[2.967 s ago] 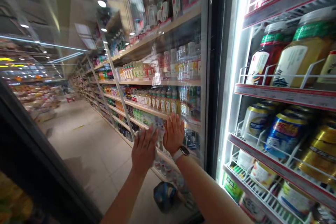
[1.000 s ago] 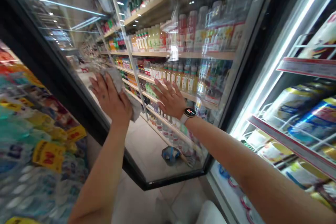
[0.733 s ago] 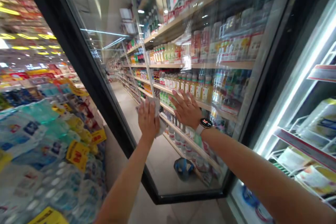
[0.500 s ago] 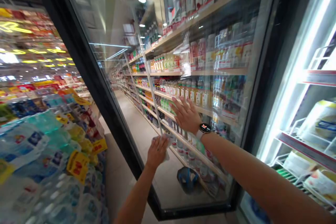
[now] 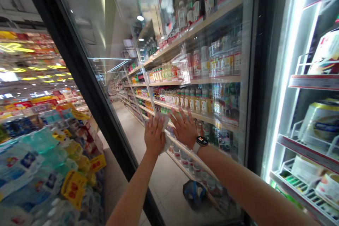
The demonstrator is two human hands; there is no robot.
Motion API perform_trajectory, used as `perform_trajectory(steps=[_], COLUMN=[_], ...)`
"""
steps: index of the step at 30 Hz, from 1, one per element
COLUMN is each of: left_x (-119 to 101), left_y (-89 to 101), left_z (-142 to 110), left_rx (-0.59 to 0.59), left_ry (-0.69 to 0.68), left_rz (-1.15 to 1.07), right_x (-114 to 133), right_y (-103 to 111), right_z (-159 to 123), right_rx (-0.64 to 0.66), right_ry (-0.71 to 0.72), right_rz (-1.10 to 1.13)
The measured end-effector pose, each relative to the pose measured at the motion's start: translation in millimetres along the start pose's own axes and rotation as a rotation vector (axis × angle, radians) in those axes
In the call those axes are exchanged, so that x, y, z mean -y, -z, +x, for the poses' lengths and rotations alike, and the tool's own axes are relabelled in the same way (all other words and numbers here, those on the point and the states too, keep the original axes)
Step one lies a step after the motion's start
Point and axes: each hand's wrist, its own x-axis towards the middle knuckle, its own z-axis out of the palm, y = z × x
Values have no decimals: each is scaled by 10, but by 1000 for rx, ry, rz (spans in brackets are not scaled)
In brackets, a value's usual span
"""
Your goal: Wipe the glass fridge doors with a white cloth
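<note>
My left hand (image 5: pixel 154 136) lies with its fingers stretched over a pale grey cloth (image 5: pixel 167 142), which it presses on the glass of a door with a black frame (image 5: pixel 83 88). Parts of the cloth show beyond the fingers and at the thumb side. Just to its right is my right hand (image 5: pixel 184 130), palm toward the glass, fingers spread and holding nothing. It looks to be resting on the pane, though the contact itself is hidden. A watch (image 5: pixel 202 141) with a light strap sits on the right wrist. Shelves of bottles (image 5: pixel 190 101) show in the glass.
To the right, a lit cooler holds cans (image 5: pixel 321 123) and tubs on wire shelves (image 5: pixel 304 180). Wrapped bottle packs (image 5: pixel 34 155) with yellow price signs (image 5: pixel 74 187) are piled on the left. A dark bag with blue on it (image 5: pixel 194 192) shows low in the glass.
My left hand has swept the cloth around the glass: far left a second ago, then right and down, now back up beside the right hand. The right hand stays spread; the view has shifted.
</note>
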Motion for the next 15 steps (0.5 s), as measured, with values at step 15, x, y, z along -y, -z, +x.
perform_trajectory(steps=[15], left_x=[339], left_y=[104], left_z=[373], left_rx=[-37], left_ry=[209], left_rz=[23], right_x=[0], right_y=[-107], right_z=[-22], right_rx=[-31], right_ry=[-13], right_rz=[30])
